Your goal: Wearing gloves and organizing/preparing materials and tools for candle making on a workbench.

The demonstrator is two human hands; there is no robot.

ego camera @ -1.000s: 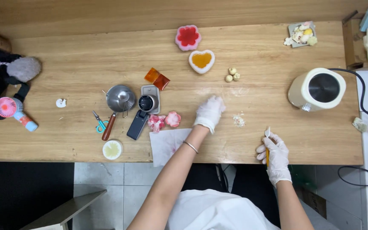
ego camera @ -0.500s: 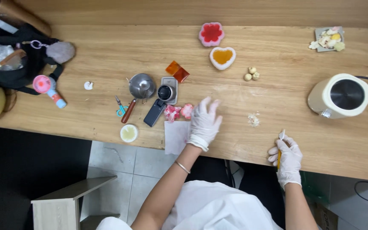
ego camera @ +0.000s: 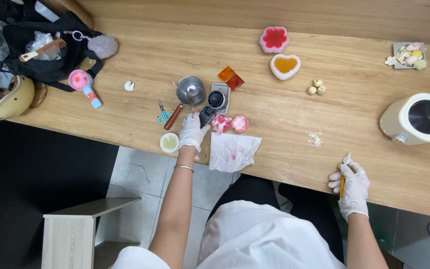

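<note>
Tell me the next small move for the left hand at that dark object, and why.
Probably close the fingers round it and lift it straight up. The left hand already rests on the dark handheld object, which lies tight between the small metal pot, a grey scale and the pink flower pieces. The right hand holds a small tool at the table edge.

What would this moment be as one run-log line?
left hand: on dark phone | right hand: holds small knife at table edge | nearby: stained tissue, pink pieces
</note>
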